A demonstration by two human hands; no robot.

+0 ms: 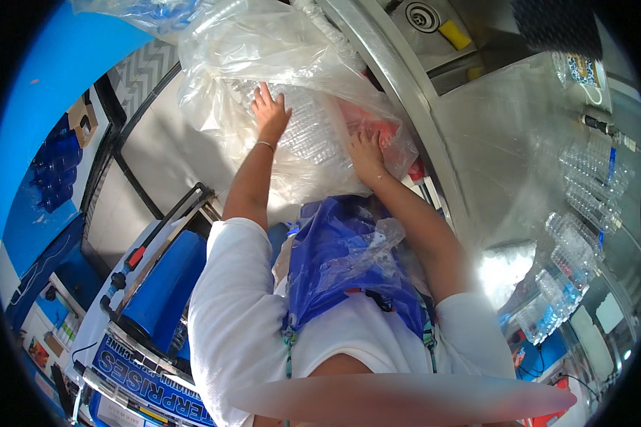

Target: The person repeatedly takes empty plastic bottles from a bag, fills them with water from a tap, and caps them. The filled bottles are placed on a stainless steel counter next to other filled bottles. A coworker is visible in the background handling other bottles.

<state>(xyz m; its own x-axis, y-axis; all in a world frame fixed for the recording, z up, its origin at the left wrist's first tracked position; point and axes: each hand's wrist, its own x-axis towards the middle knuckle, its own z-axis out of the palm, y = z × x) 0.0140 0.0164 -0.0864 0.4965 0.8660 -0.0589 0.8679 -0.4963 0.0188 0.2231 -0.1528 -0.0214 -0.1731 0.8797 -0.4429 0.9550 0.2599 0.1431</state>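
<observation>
A large clear plastic bag point(278, 42) bulges in front of me, with several ribbed clear plastic bottles point(312, 125) packed inside. My left hand point(271, 115) reaches in at the bag's opening, fingers apart, over the bottles. On the right side of the bag lies my right hand point(367, 155), partly veiled by film, beside something red point(382, 131) seen through the plastic. Whether those fingers pinch the film is not clear. A blue plastic apron point(320, 256) covers my front.
A stainless steel counter point(491, 133) with a sink point(424, 18) and yellow sponge point(454, 35) runs along the right. Clear bottles point(593, 187) stand in rows on it. At left are a blue cylinder point(165, 283) with black pipes and dark blue water jugs point(59, 165).
</observation>
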